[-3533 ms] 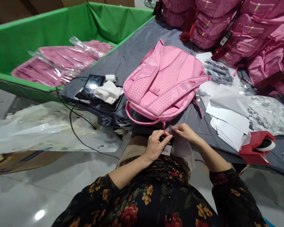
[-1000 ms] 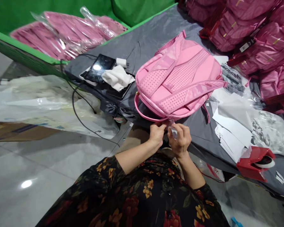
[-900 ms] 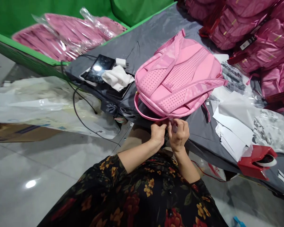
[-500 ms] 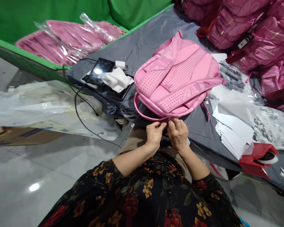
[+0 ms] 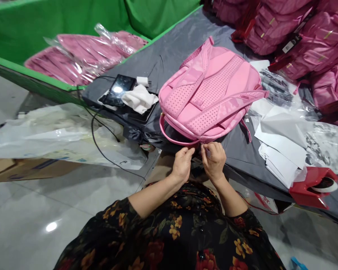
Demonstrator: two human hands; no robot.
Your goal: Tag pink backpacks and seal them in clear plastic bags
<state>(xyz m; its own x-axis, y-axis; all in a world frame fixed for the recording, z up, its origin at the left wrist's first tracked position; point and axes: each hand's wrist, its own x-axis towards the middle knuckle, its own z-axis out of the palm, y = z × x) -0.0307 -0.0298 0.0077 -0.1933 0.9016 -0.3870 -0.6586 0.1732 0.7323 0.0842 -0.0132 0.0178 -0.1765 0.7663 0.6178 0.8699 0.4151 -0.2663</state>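
Note:
A pink backpack lies on the grey-covered table with its straps facing up and its top handle loop toward me. My left hand is closed just below the handle, fingertips pinched together; what they hold is too small to make out. Right beside it, my right hand pinches something small at the backpack's near edge, its fingers curled. A small gap separates the two hands.
Pink backpacks are piled at the right. Papers and a red tape dispenser lie near the right edge. Left of the backpack are a tablet, a white cloth and a black cable. Wrapped pink items fill a green bin.
My left hand has moved slightly down and away from the backpack's edge. The gap between my hands has widened a little. The view has shifted slightly.

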